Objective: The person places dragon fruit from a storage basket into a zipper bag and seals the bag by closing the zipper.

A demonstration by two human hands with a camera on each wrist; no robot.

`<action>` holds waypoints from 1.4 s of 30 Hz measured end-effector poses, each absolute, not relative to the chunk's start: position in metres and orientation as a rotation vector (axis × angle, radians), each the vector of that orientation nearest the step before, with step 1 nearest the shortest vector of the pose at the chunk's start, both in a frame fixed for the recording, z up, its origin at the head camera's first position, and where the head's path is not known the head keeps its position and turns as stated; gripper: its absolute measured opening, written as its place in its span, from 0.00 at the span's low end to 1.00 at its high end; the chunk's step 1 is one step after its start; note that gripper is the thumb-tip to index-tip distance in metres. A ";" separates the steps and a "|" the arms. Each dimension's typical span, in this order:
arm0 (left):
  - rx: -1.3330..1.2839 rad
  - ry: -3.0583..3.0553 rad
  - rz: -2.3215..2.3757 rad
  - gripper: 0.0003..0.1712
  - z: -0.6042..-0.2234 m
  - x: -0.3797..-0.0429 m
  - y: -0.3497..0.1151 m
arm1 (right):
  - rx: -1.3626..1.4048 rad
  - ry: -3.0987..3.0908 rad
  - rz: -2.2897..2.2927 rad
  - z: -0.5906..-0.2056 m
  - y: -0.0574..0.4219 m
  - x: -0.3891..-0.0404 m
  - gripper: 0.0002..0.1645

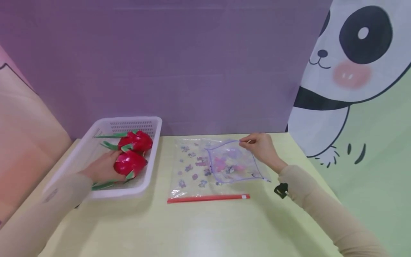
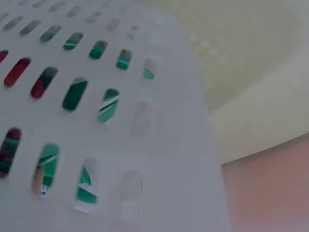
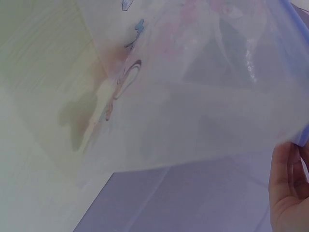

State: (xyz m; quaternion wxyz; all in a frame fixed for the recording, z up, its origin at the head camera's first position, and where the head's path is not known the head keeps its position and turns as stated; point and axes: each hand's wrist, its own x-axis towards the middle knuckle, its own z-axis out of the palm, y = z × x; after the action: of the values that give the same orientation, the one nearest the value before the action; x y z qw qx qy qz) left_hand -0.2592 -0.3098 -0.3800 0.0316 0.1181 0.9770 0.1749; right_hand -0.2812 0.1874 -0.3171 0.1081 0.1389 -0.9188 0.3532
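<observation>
A red toy dragon fruit (image 1: 130,164) with green leaf tips lies in the white basket (image 1: 155,157). My left hand (image 1: 104,166) reaches in and grips it from the left; part of the fingers is hidden behind the fruit. Just beyond sits a second dragon fruit (image 1: 138,141). Through the basket's slotted wall (image 2: 169,145), green leaves and a bit of a finger show in the left wrist view. My right hand (image 1: 261,148) pinches the upper corner of a clear zip bag with a purple edge (image 1: 234,180), held raised and spread open. In the right wrist view the same fingers (image 3: 280,174) grasp that purple strip.
Under and left of the purple-edged bag, a larger clear printed bag (image 1: 189,178) with a red slider strip (image 1: 208,198) lies flat on the pale table (image 1: 205,228). A purple backdrop (image 1: 199,71) rises behind the table, with a panda-printed wall (image 1: 353,135) at right.
</observation>
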 end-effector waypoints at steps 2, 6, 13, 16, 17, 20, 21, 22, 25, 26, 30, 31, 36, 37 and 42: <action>0.363 3.019 0.531 0.63 -0.382 -0.259 -0.309 | 0.408 -2.704 1.042 -0.318 0.188 -0.281 0.10; 0.373 3.038 0.533 0.64 -0.383 -0.261 -0.308 | 0.420 -2.696 1.030 -0.318 0.188 -0.281 0.10; 0.380 3.065 0.519 0.63 -0.383 -0.264 -0.305 | 0.440 -2.678 1.015 -0.317 0.188 -0.282 0.10; 0.381 3.072 0.517 0.63 -0.383 -0.263 -0.304 | 0.428 -2.687 1.026 -0.316 0.188 -0.282 0.10; 0.384 3.075 0.517 0.63 -0.383 -0.262 -0.304 | 0.424 -2.691 1.028 -0.316 0.188 -0.282 0.10; 0.390 3.079 0.524 0.62 -0.383 -0.260 -0.304 | 0.424 -2.698 1.026 -0.315 0.187 -0.282 0.10; 0.395 3.081 0.527 0.61 -0.383 -0.260 -0.305 | 0.428 -2.697 1.022 -0.315 0.187 -0.282 0.10; 0.405 3.083 0.529 0.61 -0.383 -0.260 -0.305 | 0.431 -2.694 1.021 -0.315 0.187 -0.282 0.11; 0.405 3.081 0.535 0.61 -0.383 -0.259 -0.305 | 0.439 -2.689 1.010 -0.314 0.187 -0.281 0.10; 0.413 3.083 0.534 0.61 -0.384 -0.259 -0.305 | 0.440 -2.687 1.006 -0.314 0.187 -0.281 0.10; 0.428 3.093 0.536 0.60 -0.384 -0.257 -0.305 | 0.432 -2.690 1.001 -0.314 0.188 -0.281 0.10; 0.426 3.095 0.536 0.60 -0.383 -0.256 -0.305 | 0.432 -2.691 0.999 -0.314 0.188 -0.281 0.10; 0.388 3.096 0.526 0.61 -0.371 -0.252 -0.302 | 0.423 -2.690 0.993 -0.314 0.187 -0.282 0.10; 0.379 3.096 0.520 0.61 -0.368 -0.251 -0.302 | 0.424 -2.691 0.987 -0.314 0.187 -0.283 0.10; 0.401 3.115 0.518 0.60 -0.362 -0.246 -0.300 | 0.423 -2.684 0.992 -0.314 0.186 -0.285 0.10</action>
State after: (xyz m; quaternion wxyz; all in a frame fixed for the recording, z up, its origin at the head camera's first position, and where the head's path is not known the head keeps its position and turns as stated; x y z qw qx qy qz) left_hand -0.2463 -0.3005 -0.3617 -0.0209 0.1259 0.9784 0.1626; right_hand -0.2848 0.1859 -0.3141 0.1242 0.1453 -0.9207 0.3403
